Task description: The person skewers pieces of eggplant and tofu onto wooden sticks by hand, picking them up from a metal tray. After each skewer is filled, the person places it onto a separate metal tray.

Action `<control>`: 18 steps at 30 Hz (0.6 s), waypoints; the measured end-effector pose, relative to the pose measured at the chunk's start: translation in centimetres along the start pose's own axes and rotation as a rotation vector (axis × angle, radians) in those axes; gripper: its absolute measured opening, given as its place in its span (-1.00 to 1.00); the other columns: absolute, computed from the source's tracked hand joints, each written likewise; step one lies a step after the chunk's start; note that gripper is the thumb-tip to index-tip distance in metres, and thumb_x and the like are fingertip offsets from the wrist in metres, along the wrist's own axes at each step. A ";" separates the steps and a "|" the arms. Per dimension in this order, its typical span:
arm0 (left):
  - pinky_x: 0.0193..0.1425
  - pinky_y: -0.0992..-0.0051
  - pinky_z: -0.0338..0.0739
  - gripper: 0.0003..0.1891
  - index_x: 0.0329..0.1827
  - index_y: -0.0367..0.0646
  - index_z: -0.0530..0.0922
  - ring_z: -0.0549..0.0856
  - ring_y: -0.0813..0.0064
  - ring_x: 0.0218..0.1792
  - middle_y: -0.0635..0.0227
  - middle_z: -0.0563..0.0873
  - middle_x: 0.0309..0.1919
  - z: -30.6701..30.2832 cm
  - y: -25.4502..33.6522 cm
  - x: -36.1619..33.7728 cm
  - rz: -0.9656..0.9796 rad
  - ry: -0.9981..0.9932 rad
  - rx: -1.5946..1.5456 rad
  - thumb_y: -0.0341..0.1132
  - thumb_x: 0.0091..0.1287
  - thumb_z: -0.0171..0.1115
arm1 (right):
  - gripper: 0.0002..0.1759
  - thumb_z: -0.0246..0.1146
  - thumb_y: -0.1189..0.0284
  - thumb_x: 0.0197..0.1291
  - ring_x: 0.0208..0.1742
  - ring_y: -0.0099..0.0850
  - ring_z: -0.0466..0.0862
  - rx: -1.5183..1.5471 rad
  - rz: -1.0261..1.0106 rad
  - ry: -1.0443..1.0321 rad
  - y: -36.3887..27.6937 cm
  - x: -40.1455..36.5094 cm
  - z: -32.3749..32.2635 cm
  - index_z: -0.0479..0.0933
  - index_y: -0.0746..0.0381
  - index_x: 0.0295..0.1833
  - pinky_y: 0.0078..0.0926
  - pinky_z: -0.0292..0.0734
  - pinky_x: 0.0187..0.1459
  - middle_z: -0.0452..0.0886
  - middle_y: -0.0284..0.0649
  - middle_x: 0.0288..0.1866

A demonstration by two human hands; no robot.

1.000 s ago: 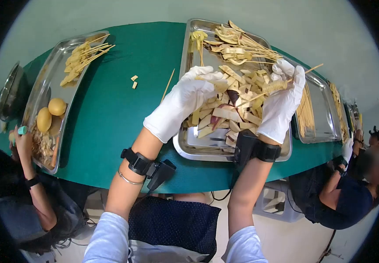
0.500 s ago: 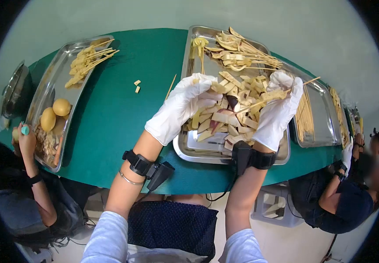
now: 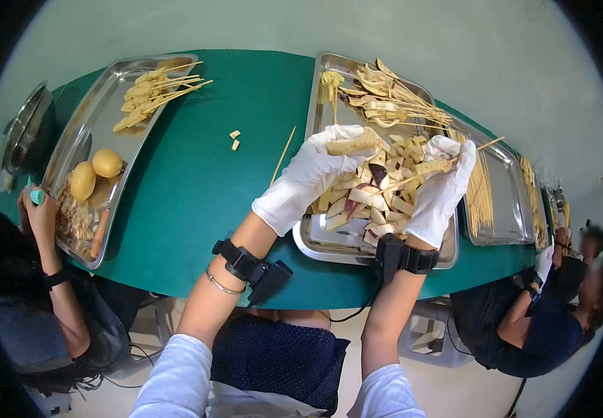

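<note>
My left hand (image 3: pixel 308 177), in a white glove, pinches a pale, flat cut slice (image 3: pixel 351 145) between thumb and fingertips. It hovers over the shiny steel tray (image 3: pixel 319 238), which is heaped with more slices. My right hand (image 3: pixel 444 189), gloved too, is closed round a thin wooden skewer (image 3: pixel 486 145) carrying pieces, just right of the slice. I judge this to be threading, and the slice would need to meet the skewer's end squarely. The green tabletop (image 3: pixel 197 202) lies under both wrists, and a loose stick (image 3: pixel 284 146) lies left of my left hand. Other people sit on either side, with a pale wall beyond.
</note>
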State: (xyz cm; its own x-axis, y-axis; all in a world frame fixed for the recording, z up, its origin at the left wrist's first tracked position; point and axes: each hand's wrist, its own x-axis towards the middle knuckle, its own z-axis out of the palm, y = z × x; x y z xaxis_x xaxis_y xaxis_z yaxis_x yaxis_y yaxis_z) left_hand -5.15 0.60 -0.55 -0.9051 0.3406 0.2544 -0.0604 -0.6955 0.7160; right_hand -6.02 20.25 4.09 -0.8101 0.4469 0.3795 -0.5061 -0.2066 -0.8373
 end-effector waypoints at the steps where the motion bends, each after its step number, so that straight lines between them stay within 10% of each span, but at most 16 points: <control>1: 0.19 0.47 0.54 -0.53 0.25 -0.28 0.38 0.61 0.31 0.13 0.17 0.59 0.10 0.0 -0.1 0.1 -0.027 0.040 -0.009 -0.51 0.25 0.22 | -0.48 0.00 0.00 0.38 -0.28 -0.48 0.55 -0.018 0.002 -0.001 0.1 0.1 -0.2 0.56 0.27 -0.20 -0.52 0.40 -0.18 0.63 -0.21 -0.31; 18: -0.03 0.45 0.63 -0.61 0.17 -0.26 0.46 0.73 0.35 -0.12 0.16 0.70 -0.09 -0.1 -0.3 0.1 -0.050 0.187 -0.037 -0.24 0.35 0.17 | -0.59 0.04 0.11 0.38 -0.23 -0.48 0.54 -0.011 0.017 0.008 -0.2 -0.1 -0.3 0.55 0.25 -0.23 -0.50 0.37 -0.04 0.63 -0.25 -0.31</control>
State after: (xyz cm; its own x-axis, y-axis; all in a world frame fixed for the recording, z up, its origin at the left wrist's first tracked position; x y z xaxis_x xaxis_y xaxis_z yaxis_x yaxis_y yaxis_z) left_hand -5.21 0.76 -0.78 -0.9627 0.2544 0.0918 -0.1195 -0.7047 0.6994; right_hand -5.71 20.54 4.11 -0.8159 0.4506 0.3623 -0.4892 -0.2040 -0.8479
